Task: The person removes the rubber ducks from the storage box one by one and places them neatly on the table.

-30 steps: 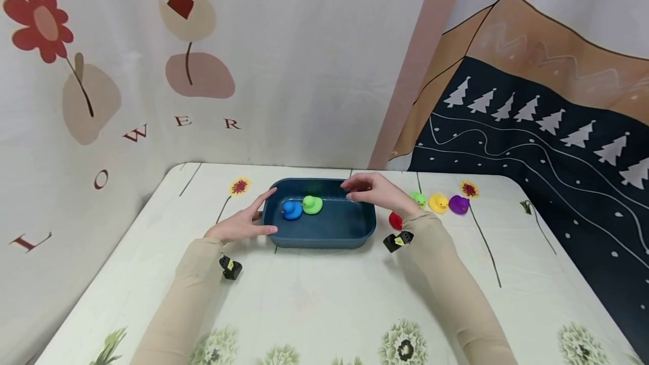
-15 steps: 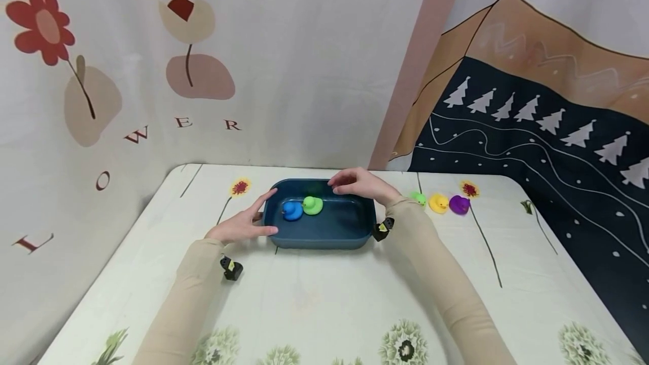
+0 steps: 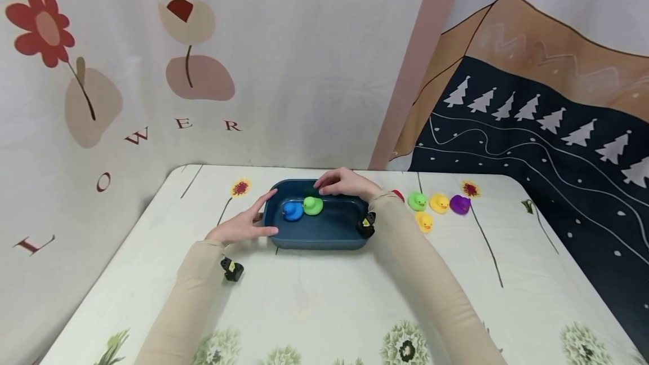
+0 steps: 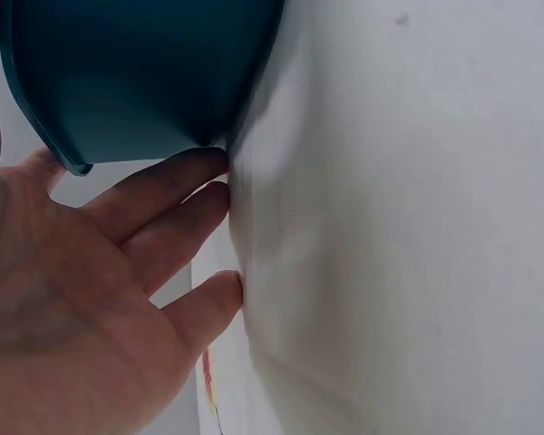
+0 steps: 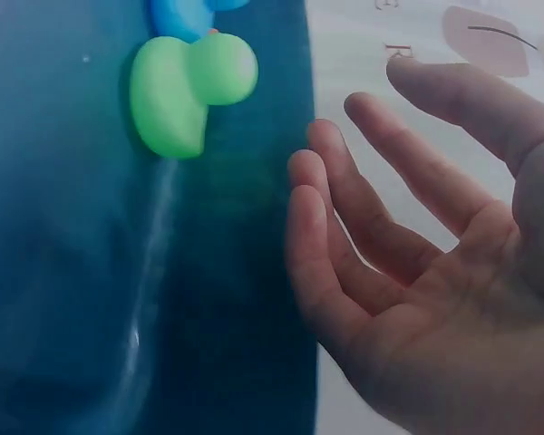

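A dark blue tub point(image 3: 314, 243) stands on the table, holding a blue rubber duck point(image 3: 292, 211) and a light green rubber duck point(image 3: 312, 205). My left hand point(image 3: 242, 226) rests at the tub's left end, thumb and index finger spread along its rim. In the left wrist view, the other fingers point(image 4: 177, 234) reach out below the tub's wall. My right hand point(image 3: 349, 183) hovers over the tub's far right part, palm up to its wrist camera and fingers point(image 5: 372, 217) loosely bent, with nothing in them. The green duck lies just left of these fingertips.
Right of the tub sit a green duck point(image 3: 417, 201), a yellow duck point(image 3: 439, 203), a purple duck point(image 3: 459, 205) and a nearer yellow duck point(image 3: 424, 222). A red thing point(image 3: 398, 195) shows partly behind my right forearm. A fabric wall point(image 3: 304, 100) rises behind the table.
My right hand has moved left over the tub toward the green duck. Its forearm, swinging left, uncovers the nearer yellow duck. The left hand and the tub stay put.
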Tool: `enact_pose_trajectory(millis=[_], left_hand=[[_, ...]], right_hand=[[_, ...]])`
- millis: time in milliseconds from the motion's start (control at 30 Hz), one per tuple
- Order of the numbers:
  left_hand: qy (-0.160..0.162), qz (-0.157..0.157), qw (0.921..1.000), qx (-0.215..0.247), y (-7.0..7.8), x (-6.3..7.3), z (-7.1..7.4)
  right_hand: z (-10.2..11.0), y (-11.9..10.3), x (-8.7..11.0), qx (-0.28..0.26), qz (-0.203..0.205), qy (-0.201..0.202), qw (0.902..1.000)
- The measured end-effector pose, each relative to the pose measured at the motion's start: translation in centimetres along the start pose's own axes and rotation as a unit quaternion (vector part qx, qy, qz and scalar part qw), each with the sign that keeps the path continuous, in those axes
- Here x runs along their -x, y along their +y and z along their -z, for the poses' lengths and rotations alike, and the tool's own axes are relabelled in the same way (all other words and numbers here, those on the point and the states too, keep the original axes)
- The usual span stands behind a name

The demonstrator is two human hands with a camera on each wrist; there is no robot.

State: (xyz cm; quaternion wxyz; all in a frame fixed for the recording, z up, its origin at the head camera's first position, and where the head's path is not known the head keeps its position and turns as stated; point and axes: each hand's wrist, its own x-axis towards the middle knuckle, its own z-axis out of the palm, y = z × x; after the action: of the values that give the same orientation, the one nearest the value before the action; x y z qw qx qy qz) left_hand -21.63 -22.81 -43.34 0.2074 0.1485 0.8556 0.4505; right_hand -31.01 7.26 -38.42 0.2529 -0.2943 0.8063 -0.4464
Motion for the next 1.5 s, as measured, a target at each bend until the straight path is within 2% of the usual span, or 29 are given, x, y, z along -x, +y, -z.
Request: enact_pose_trajectory(millis=[433,700,900,1100,1500], left_hand=[[-0.003,-0.014,0.9999,0.009,0.0,0.0,0.0],[-0.002,-0.012,0.9998,0.013,-0.2,-0.1,0.0],[-0.003,-0.011,0.9999,0.011,-0.1,0.0,0.0],[-0.003,-0.013,0.9998,0.014,-0.2,-0.1,0.0],[0.001,-0.003,0.9999,0.013,-0.2,-0.1,0.0]], right_hand=[[-1.7,0.5,-1.9,0.002,-0.013,-0.020,0.9997],[-2.5,1.3,-1.8,-0.034,-0.045,-0.071,0.9959],[-2.5,1.4,-1.8,0.019,-0.012,-0.092,0.9955],[-2.7,1.6,-2.1,0.034,-0.008,-0.093,0.9950],[-3.5,1.3,-2.2,0.031,-0.010,-0.076,0.9965]])
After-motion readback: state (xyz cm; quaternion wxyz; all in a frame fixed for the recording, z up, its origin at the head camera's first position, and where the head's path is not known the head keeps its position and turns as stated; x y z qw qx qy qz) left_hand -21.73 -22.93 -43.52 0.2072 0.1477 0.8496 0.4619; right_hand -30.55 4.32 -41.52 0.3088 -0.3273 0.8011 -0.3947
